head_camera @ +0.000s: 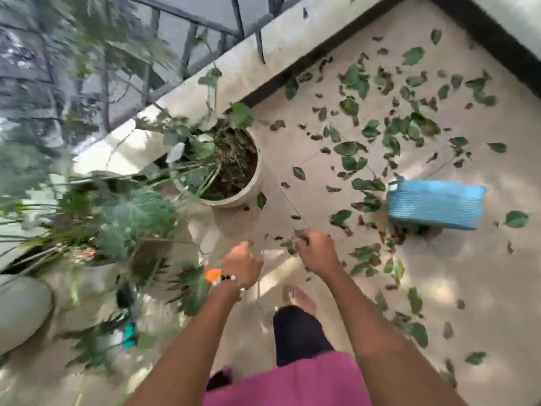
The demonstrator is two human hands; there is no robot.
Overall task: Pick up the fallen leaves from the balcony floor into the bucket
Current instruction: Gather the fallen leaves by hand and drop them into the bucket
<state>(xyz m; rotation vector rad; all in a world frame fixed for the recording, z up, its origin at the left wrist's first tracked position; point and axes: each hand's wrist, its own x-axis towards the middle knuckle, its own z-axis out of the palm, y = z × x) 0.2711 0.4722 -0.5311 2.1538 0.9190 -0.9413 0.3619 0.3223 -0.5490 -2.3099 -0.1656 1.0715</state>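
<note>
Pale tiled balcony floor [483,273], motion-blurred, strewn with green and brown fallen leaves [380,133] mostly beyond and to the right of both hands. Blue woven bucket [434,205] tipped on its side on the floor, ahead and right of the right hand, leaves heaped against its mouth. Right hand [317,250] reached forward, fingers curled closed around a small clump of leaves. Left hand [243,263] just beside it, a beaded bracelet [227,279] at the wrist, fingers loosely bent; whether grasping anything cannot be told through the blur. White round plant pot [248,189] with soil and stems beyond the left hand. More potted greenery [128,221] left of that hand. Dark railing [187,39] and pale ledge [234,71] farther off.
</note>
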